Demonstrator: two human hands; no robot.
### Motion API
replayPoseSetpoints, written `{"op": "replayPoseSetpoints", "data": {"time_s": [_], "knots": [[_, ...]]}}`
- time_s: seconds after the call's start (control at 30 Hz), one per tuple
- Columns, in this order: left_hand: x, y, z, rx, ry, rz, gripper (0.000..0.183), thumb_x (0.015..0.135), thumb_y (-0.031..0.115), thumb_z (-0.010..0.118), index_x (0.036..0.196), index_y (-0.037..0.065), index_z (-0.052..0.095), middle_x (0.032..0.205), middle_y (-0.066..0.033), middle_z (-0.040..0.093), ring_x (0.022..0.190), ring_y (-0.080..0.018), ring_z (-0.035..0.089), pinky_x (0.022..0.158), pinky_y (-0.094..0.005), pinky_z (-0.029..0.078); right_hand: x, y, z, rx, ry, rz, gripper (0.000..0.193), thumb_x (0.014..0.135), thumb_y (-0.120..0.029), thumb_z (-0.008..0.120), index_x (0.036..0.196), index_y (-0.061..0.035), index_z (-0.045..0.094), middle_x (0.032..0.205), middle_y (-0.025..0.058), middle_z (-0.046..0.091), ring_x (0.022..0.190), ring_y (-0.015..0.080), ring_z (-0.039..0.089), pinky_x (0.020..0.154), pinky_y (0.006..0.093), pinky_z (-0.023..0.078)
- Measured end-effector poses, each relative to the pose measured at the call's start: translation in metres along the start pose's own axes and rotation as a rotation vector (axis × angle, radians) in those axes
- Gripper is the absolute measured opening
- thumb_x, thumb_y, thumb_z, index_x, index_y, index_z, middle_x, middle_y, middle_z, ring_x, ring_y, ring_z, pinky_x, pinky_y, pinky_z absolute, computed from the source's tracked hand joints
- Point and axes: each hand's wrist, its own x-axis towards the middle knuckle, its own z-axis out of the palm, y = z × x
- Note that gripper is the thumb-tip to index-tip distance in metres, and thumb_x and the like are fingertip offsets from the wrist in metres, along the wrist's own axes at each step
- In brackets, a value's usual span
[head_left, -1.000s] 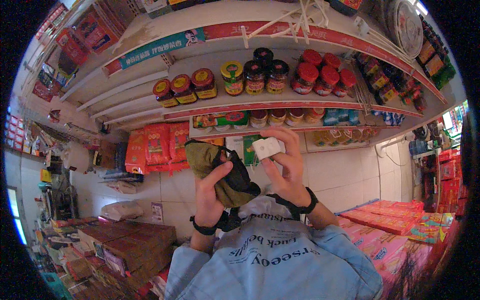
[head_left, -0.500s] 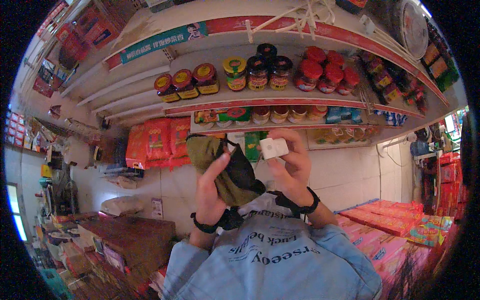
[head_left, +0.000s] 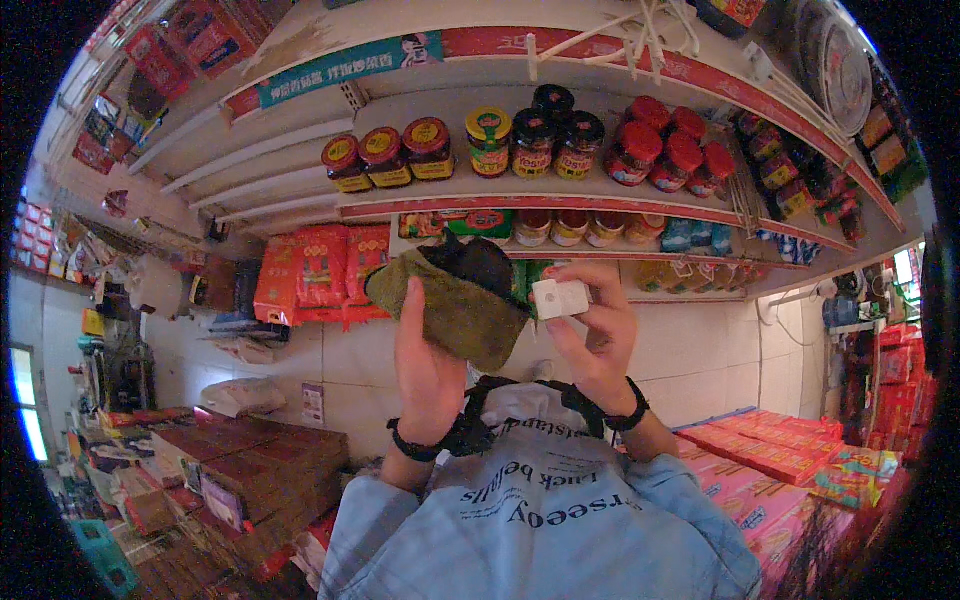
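My left hand point(head_left: 428, 360) is closed on a soft olive-green cloth point(head_left: 450, 312) with a black part bunched at its top; its exact kind I cannot make out. The thumb lies over the green side, the other fingers behind it. Just to the right, my right hand point(head_left: 608, 345) pinches a small white block-like object point(head_left: 560, 299) with rounded corners and a small round mark on its face. The white object is close to the cloth's right end. Both hands are raised in front of my chest, below the shelves.
Ahead, a shelf point(head_left: 400, 210) bears dark jars with red lids point(head_left: 428, 150), black-lidded jars point(head_left: 534, 145) and red jars point(head_left: 634, 155). Red packages point(head_left: 325, 265) hang left. Brown cartons point(head_left: 270, 470) stand lower left; pink and red boxes point(head_left: 760, 460) are stacked lower right.
My left hand has turned the cloth, so more of its green side faces up and the black part sits at the top. The right hand with the white object has shifted slightly right.
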Motion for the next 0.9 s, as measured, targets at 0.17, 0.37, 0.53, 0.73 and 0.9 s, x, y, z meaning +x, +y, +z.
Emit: {"op": "replayPoseSetpoints", "data": {"time_s": [0.17, 0.37, 0.53, 0.73, 0.9], "knots": [[-0.004, -0.005, 0.009, -0.092, -0.035, 0.012, 0.034, 0.089, 0.030, 0.039, 0.113, 0.007, 0.045, 0.108, -0.0049, 0.053, 0.102, -0.0176, 0.049, 0.088, -0.0343, 0.037, 0.001, -0.001, 0.006, -0.195, -0.030, -0.043, 0.015, 0.064, -0.009, 0.063, 0.078, -0.0058, 0.064, 0.098, 0.0048, 0.056, 0.094, 0.0240, 0.046, 0.083, 0.0339, 0.035], [-0.011, -0.036, 0.001, 0.192, -0.031, 0.184, 0.034, 0.090, 0.025, 0.038, 0.117, 0.004, 0.041, 0.109, -0.0061, 0.051, 0.102, -0.0139, 0.047, 0.088, -0.0293, 0.036, -0.004, 0.003, 0.019, -0.284, 0.019, 0.003, 0.015, 0.063, -0.009, 0.063, 0.078, -0.0071, 0.064, 0.098, 0.0039, 0.056, 0.095, 0.0246, 0.044, 0.084, 0.0352, 0.034], [-0.017, -0.057, -0.003, 0.284, 0.071, 0.255, 0.036, 0.089, 0.023, 0.042, 0.120, 0.004, 0.038, 0.113, -0.0078, 0.049, 0.104, -0.0203, 0.047, 0.088, -0.0321, 0.039, -0.005, 0.002, 0.031, -0.375, 0.068, -0.019, 0.015, 0.062, -0.008, 0.063, 0.077, -0.0064, 0.063, 0.099, 0.0051, 0.056, 0.095, 0.0259, 0.044, 0.084, 0.0358, 0.034], [-0.016, -0.058, -0.005, 0.291, -0.064, 0.335, 0.038, 0.090, 0.023, 0.040, 0.122, 0.004, 0.036, 0.118, -0.0079, 0.045, 0.107, -0.0203, 0.045, 0.091, -0.0341, 0.037, -0.001, 0.004, 0.030, -0.444, 0.077, -0.081, 0.015, 0.061, -0.006, 0.062, 0.076, -0.0044, 0.061, 0.101, 0.0064, 0.055, 0.095, 0.0274, 0.044, 0.083, 0.0359, 0.034], [-0.016, -0.053, -0.005, 0.213, -0.030, 0.294, 0.038, 0.090, 0.023, 0.040, 0.122, 0.003, 0.035, 0.118, -0.0082, 0.045, 0.109, -0.0202, 0.044, 0.093, -0.0345, 0.035, 0.004, 0.004, 0.032, -0.455, 0.089, -0.113, 0.015, 0.059, -0.005, 0.062, 0.074, -0.0044, 0.061, 0.098, 0.0080, 0.057, 0.093, 0.0273, 0.047, 0.082, 0.0362, 0.036]]}}
